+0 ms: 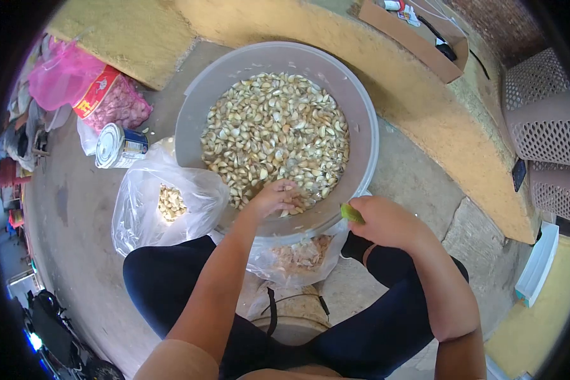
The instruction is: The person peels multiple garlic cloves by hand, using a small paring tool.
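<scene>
A wide grey plastic tub [193, 117] in front of me holds a mass of garlic cloves [272, 126], many with skins on, apparently in water. My left hand [277, 197] reaches over the near rim, its fingers curled on cloves at the near side of the pile. Just outside the tub's near right rim, my right hand [385, 221] is closed around a green-handled tool [353, 214]; only its green part shows, and any blade is hidden. Left of the tub, a clear plastic bag [136, 202] stands open with peeled garlic cloves [171, 203] inside.
Another clear bag [301, 256] with skins sits between my legs, below the tub. A can [111, 147] and a pink mesh sack of garlic [117, 104] stand left. Beyond the tub runs a yellow ledge [418, 107] carrying a cardboard box [418, 41]. Perforated crates [541, 120] are at right.
</scene>
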A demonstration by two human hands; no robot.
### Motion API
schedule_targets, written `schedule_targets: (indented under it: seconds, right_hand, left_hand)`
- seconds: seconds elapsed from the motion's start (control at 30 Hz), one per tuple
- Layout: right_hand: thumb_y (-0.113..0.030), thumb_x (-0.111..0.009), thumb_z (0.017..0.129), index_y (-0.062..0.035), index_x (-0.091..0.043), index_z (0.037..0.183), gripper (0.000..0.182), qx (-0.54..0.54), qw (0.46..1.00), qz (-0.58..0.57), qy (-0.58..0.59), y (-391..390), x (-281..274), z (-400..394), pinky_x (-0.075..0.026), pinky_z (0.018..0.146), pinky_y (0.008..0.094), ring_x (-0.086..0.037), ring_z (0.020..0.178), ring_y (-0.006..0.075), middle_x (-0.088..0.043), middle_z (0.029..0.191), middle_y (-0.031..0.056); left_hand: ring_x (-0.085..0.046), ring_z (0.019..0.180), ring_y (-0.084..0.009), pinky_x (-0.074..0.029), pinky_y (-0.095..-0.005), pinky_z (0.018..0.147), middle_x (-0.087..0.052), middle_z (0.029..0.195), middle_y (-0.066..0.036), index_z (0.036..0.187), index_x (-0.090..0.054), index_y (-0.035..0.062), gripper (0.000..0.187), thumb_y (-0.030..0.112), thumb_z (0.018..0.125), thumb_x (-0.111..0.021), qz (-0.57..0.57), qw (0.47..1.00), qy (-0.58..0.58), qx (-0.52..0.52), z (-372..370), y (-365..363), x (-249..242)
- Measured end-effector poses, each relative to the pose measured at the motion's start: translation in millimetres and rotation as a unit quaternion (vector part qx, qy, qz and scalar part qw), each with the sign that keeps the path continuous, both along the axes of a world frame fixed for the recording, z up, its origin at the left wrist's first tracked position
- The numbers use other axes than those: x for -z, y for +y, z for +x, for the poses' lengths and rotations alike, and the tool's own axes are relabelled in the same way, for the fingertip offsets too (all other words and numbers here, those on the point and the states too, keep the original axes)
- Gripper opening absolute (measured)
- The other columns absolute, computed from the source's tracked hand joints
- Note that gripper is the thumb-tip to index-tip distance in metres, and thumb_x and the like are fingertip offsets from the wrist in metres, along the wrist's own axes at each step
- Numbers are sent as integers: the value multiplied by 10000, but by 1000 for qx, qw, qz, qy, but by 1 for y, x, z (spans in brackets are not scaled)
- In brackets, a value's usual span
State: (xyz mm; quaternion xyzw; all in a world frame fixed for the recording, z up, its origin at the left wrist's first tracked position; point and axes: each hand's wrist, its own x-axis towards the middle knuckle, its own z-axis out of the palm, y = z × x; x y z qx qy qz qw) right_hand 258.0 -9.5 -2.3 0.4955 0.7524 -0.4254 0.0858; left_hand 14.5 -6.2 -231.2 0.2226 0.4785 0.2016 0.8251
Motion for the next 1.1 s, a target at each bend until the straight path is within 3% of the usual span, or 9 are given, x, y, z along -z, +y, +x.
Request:
schedule_targets:
  seconds: [0.27, 0.37, 0.47, 0.67, 0.77, 0.9, 0.97, 1.1]
  right_hand:
    - [-194, -554, 720, 32, -546, 874, 273, 158, 987, 19, 9, 8, 7, -31, -444, 693, 421, -572, 777, 382, -589, 808, 233]
    - [-192, -570, 715, 25, -560, 902, 287, 206, 970, -10, 128, 2, 12, -41, -449, 684, 386, -591, 758, 337, -597, 798, 215]
    - [-184, -601, 706, 12, -579, 909, 283, 189, 953, -32, 235, -2, -2, -54, -446, 664, 350, -597, 719, 272, -604, 770, 170]
    - [-172, -632, 722, -7, -607, 860, 216, 203, 952, -12, 229, -18, -15, -72, -437, 631, 319, -575, 665, 205, -604, 717, 118]
    - [-153, -624, 775, -46, -608, 862, 139, 222, 932, -16, 288, -27, -15, -76, -331, 406, 223, -430, 448, 52, -500, 557, -12]
    - [-157, -627, 769, -17, -598, 875, 179, 230, 935, 31, 268, -40, -26, -77, -399, 487, 256, -499, 529, 101, -544, 619, 39]
    - [-158, -639, 753, 0, -592, 881, 208, 193, 940, 113, 256, -51, -30, -79, -437, 556, 278, -545, 599, 144, -571, 678, 77]
    - [-179, -677, 708, 16, -583, 899, 288, 179, 942, 151, 241, -74, -36, -86, -450, 656, 322, -583, 731, 243, -582, 805, 141]
  left_hand:
    - [-561, 869, -168, -505, -283, 694, -515, 992, -53, 1053, -463, 70, 247, 128, 839, -572, 59, 990, -122, 28, -6, 6, -106]
    - [-569, 864, -161, -505, -269, 690, -527, 988, -59, 1051, -463, 70, 250, 136, 838, -576, 69, 984, -158, 44, -9, 0, -147]
    - [-579, 848, -156, -504, -262, 690, -541, 976, -67, 1057, -464, 69, 255, 141, 839, -575, 78, 982, -166, 41, -16, -9, -179]
    - [-576, 826, -173, -502, -262, 662, -539, 956, -69, 1073, -456, 76, 264, 130, 839, -567, 62, 993, -96, -12, -30, -35, -225]
    - [-575, 837, -185, -498, -266, 661, -540, 971, -73, 1066, -457, 85, 242, 153, 852, -547, 55, 993, -83, -70, -36, -51, -233]
    - [-578, 856, -201, -492, -280, 680, -554, 997, -80, 1053, -464, 94, 215, 210, 878, -507, 16, 981, -84, -173, -34, -71, -241]
    - [-574, 864, -209, -486, -296, 687, -559, 1001, -83, 1043, -469, 96, 212, 231, 882, -496, 5, 976, -105, -191, -28, -79, -240]
    - [-566, 875, -213, -472, -326, 720, -556, 1008, -84, 1030, -475, 92, 216, 253, 887, -481, -11, 966, -142, -217, -19, -85, -229]
